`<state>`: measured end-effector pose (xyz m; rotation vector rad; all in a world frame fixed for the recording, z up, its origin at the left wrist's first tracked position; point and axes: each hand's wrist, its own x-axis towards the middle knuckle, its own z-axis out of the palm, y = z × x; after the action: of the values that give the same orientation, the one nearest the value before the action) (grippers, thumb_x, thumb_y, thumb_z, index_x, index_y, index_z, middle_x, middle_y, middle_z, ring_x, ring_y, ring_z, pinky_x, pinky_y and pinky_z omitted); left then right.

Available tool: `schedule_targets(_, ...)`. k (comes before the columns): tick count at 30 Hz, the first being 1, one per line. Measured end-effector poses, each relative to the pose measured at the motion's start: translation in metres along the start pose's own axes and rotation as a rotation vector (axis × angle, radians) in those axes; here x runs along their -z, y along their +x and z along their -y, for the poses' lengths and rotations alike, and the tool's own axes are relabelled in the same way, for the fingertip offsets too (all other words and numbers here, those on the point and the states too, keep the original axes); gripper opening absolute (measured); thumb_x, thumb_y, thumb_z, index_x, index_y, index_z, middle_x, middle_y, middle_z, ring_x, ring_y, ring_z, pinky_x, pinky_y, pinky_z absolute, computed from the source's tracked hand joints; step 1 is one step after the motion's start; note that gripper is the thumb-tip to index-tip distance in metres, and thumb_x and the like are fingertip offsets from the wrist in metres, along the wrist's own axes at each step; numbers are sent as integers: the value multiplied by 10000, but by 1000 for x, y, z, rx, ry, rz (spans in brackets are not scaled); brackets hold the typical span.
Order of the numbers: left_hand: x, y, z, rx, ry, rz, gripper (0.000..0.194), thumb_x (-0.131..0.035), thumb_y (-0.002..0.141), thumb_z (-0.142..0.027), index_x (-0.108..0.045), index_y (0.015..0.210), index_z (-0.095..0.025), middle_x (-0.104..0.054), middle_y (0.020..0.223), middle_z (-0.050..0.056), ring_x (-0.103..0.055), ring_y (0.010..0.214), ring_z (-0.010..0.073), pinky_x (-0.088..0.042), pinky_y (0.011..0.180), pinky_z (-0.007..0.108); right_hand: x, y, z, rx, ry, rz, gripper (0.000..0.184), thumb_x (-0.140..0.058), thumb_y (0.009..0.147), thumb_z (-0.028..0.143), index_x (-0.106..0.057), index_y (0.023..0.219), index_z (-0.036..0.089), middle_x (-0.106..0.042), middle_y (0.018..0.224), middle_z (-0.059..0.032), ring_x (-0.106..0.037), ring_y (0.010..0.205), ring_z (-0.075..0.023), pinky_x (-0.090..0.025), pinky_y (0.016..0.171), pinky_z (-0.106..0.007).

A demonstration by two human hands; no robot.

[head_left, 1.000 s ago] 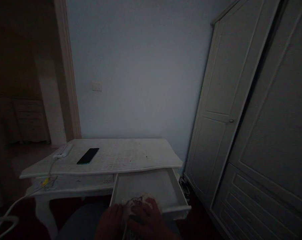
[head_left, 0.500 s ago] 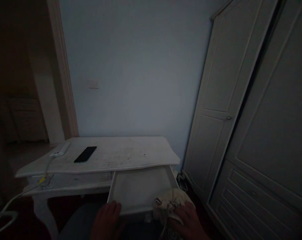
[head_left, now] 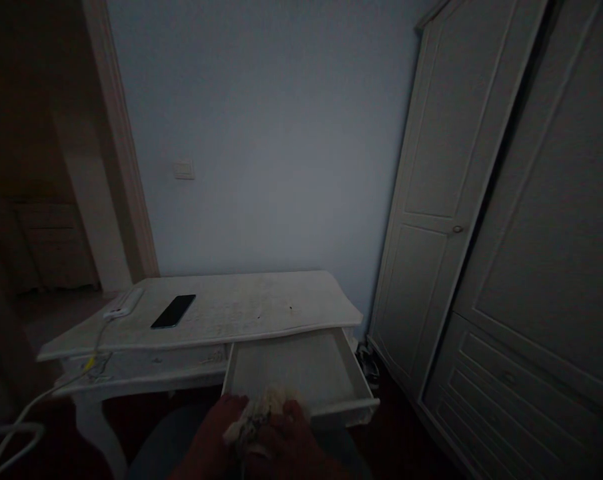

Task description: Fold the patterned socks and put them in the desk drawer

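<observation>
A pulled-out white drawer [head_left: 301, 367] juts from the front of the white desk [head_left: 251, 290], and its inside is bare. My left hand [head_left: 216, 430] is at the drawer's front left corner, fingers curled over the edge. A crumpled pale cloth with dark markings [head_left: 256, 417] is bunched in my right hand [head_left: 288, 437], against the left part of the drawer's front edge and close to my left hand. Dim light and motion blur hide the exact finger contact.
A dark phone [head_left: 174, 311] and a white power strip [head_left: 124, 303] with a cable lie on the desk's left part. On the right stands a tall wardrobe [head_left: 431, 200]. Dark objects [head_left: 367, 363] sit on the floor beside the desk.
My right hand has moved left with the cloth, from the drawer's front right corner to near my left hand. The left hand remains at its corner.
</observation>
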<state>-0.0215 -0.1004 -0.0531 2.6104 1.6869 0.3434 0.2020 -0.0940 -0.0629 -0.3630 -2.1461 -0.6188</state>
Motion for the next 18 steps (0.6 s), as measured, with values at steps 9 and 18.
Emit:
schedule_targets(9, 16, -1, -11, -17, 69, 34, 323, -715, 899, -298, -697, 1221, -277, -773, 1243, 87, -712, 1169, 314, -504, 1077, 491, 133, -102, -97, -48, -197, 131, 208, -762, 921, 286, -743, 1109, 371, -698, 1103, -11, -589, 1010, -219, -399, 1057, -481)
schedule_targets(18, 28, 12, -17, 8, 106, 104, 266, -641, 960, -328, -707, 1213, -277, -777, 1223, 91, -716, 1147, 295, -492, 1070, 486, 136, -108, -102, -280, -256, 146, 352, -765, 838, 470, -738, 1139, 291, -631, 1101, -88, -556, 979, -291, -418, 883, -440)
